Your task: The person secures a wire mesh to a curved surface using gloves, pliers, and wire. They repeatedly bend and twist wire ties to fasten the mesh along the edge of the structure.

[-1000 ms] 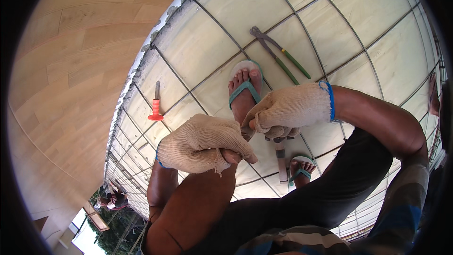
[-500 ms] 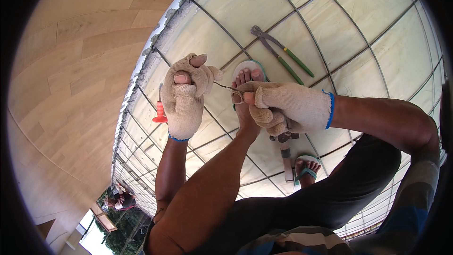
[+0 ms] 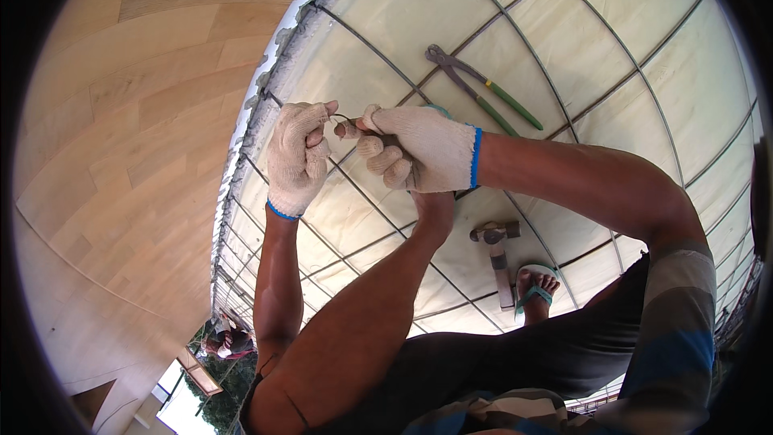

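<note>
A short piece of dark tie wire (image 3: 345, 119) bends between my two gloved hands. My left hand (image 3: 298, 157), in a cream knit glove with a blue cuff, pinches one end with bare fingertips. My right hand (image 3: 423, 149), gloved alike, is closed round the other part, thumb and index finger forward and the remaining fingers curled. Both hands hang above the grid of thin steel bars (image 3: 531, 52). Beyond my right hand, green-handled end-cutting nippers (image 3: 483, 90) lie on the sheeting. Nearer me lies a hammer (image 3: 500, 270).
Pale plastic sheeting (image 3: 596, 89) spreads under the bars. On the left, a ragged pale edge (image 3: 266, 72) borders a wood-plank surface (image 3: 161, 121). My sandalled foot (image 3: 535, 288) rests beside the hammer; my other foot is mostly behind my right hand. Another person (image 3: 229, 340) is far off at lower left.
My right hand has moved left and up, closer to my left hand, and the wire between them now curves. The red-handled tool by my left hand is no longer visible.
</note>
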### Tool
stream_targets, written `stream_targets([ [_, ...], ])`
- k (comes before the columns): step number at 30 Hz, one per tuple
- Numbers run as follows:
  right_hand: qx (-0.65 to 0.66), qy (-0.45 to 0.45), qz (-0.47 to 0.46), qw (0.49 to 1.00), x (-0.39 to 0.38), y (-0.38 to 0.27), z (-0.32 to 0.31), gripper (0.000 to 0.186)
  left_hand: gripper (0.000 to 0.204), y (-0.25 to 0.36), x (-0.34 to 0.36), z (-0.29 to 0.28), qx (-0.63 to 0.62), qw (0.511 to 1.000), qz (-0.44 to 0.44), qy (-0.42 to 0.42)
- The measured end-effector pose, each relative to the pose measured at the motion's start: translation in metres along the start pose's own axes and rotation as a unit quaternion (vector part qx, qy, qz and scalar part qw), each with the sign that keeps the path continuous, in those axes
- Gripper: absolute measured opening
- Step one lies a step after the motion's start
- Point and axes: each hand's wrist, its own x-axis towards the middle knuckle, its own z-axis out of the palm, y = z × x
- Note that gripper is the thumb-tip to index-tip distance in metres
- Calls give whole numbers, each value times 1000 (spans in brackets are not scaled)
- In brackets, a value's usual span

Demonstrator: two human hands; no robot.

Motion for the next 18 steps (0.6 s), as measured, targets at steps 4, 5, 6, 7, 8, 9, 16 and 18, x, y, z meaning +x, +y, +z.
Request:
stream_targets([
  [4,-68,-20,-41,997,21,-9,-5,24,53,-20,-9,-3,2,997,-66,33],
  [5,-106,-7,-69,992,28,-13,-7,24,58,-20,-8,-1,31,996,-78,34],
  [6,-126,41,-118,984,35,-20,-15,24,62,-17,-2,7,55,994,-88,35],
  [7,-149,80,-163,972,45,-26,-18,25,74,-22,-2,14,47,992,-108,49],
  [8,-170,119,-207,956,55,-32,-22,25,76,-26,-2,19,55,989,-130,52],
  [9,-168,149,-236,946,65,-38,-19,24,77,-30,-3,21,67,984,-154,54],
  [16,-69,207,-395,892,140,-75,-48,16,76,-31,-17,31,24,962,-263,-71],
  [18,-53,216,-432,874,166,-83,-52,14,73,-32,-23,31,27,957,-270,-105],
])
